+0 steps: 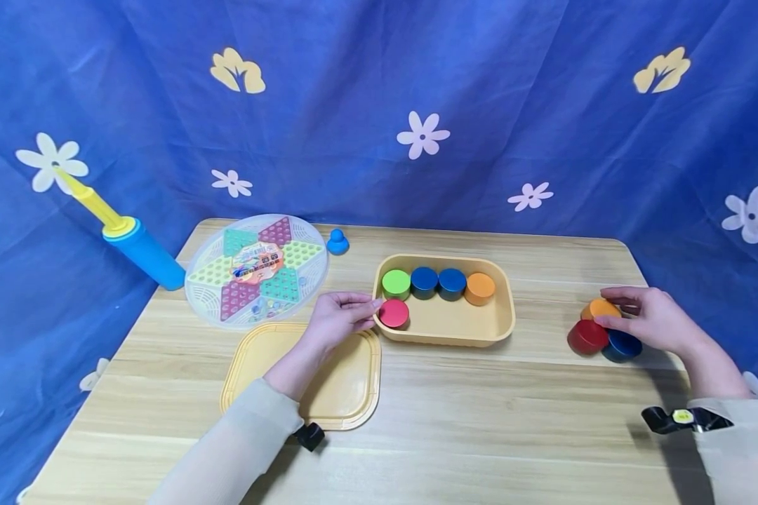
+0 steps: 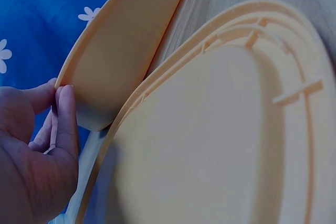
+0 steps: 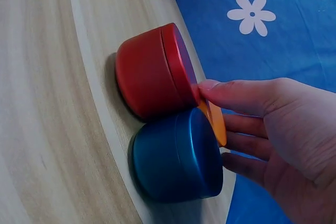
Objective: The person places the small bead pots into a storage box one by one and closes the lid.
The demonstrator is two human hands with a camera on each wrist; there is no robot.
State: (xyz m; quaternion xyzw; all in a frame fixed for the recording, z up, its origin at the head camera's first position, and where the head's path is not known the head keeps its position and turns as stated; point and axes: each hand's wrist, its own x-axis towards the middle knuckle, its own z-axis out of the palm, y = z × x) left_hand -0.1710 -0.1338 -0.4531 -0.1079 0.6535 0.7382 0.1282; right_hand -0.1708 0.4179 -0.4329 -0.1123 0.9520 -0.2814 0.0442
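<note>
Hands well apart. Left hand (image 1: 336, 321) pinches the left-end rim of the tan bin (image 1: 445, 339), thumb and fingers either side of the wall. Right hand (image 1: 652, 321) has thumb and fingers curled round an orange tin (image 1: 599, 308); red tin (image 1: 587, 337) by that thumb, dark blue tin (image 1: 622, 346) just below the hand, on the wearer's side.

In the bin, right of left hand: pink-red tin (image 1: 393, 314) nearest the fingertips, then a far-side row, green tin (image 1: 396, 284), two blue tins (image 1: 424, 282), second orange tin (image 1: 480, 288).

Under left forearm: shallow tan tray (image 1: 347, 386). Beyond left hand: star-pattern game board (image 1: 255, 270), small blue knob (image 1: 337, 243). Farther left: blue-yellow pump (image 1: 145, 252).
</note>
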